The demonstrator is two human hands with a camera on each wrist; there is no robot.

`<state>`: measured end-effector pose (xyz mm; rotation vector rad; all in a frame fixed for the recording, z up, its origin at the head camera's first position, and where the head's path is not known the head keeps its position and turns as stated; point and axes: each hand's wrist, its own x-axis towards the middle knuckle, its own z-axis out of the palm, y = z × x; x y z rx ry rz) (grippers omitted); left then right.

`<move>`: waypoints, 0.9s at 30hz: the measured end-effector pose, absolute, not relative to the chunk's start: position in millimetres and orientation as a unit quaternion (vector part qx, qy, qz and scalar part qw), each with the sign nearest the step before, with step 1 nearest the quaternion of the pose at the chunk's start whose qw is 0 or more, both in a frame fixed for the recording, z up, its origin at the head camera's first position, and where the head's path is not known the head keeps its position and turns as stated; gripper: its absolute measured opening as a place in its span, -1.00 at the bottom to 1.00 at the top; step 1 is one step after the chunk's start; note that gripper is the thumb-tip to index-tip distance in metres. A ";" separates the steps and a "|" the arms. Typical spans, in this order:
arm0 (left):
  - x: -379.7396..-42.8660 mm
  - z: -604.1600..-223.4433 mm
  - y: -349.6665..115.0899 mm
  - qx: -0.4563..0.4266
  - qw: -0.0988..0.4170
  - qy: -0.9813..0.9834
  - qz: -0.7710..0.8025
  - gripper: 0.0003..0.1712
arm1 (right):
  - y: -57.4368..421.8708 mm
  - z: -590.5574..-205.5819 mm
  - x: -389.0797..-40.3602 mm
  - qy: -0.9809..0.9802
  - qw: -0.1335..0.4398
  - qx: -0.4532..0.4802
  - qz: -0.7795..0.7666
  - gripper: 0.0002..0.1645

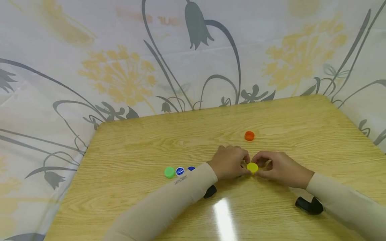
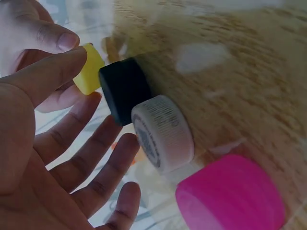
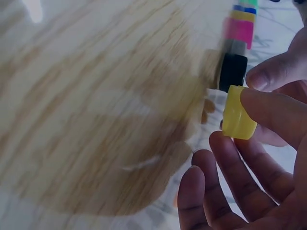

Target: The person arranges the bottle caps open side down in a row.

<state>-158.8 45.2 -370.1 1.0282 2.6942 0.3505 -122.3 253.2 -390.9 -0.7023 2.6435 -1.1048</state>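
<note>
A yellow bottle cap (image 1: 252,168) is pinched between thumb and fingers of both my left hand (image 1: 230,162) and my right hand (image 1: 278,168), which meet over the table. Right beside it stands a black cap (image 2: 125,90), then a white ribbed cap (image 2: 164,134) with print on its top and a pink cap (image 2: 231,194). My left hand's other fingers spread close along these caps. In the right wrist view, the right thumb lies on the yellow cap's top and the remaining fingers are loosely bent. The left forearm hides part of the row in the head view.
Leftward the row goes on with a blue cap (image 1: 191,168), a white-and-blue printed cap (image 1: 180,171) and a green cap (image 1: 169,172). An orange cap (image 1: 249,136) lies apart, farther back on the wooden table (image 1: 150,140). A flower-patterned cloth (image 1: 193,67) hangs behind.
</note>
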 end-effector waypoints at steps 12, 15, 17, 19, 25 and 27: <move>-156.6 -372.5 49.5 0.359 0.103 0.924 0.080 -0.68 | 250.7 -397.8 -126.9 0.894 0.107 -0.239 -0.364 -0.71; -156.2 -372.2 50.7 0.360 0.098 0.925 0.068 -0.68 | 250.7 -398.8 -127.5 0.898 0.108 -0.236 -0.355 -0.70; -155.9 -372.2 51.2 0.359 0.097 0.926 0.060 -0.68 | 250.5 -398.9 -128.0 0.900 0.109 -0.236 -0.351 -0.70; -155.8 -372.4 51.5 0.358 0.097 0.927 0.057 -0.68 | 250.0 -398.5 -128.2 0.901 0.111 -0.234 -0.350 -0.69; -157.7 -370.9 49.8 0.362 0.107 0.924 0.062 -0.63 | 251.5 -396.6 -129.2 0.897 0.119 -0.236 -0.353 -0.64; -159.8 -368.2 48.4 0.358 0.115 0.924 0.069 -0.60 | 255.0 -394.5 -130.0 0.898 0.123 -0.236 -0.351 -0.62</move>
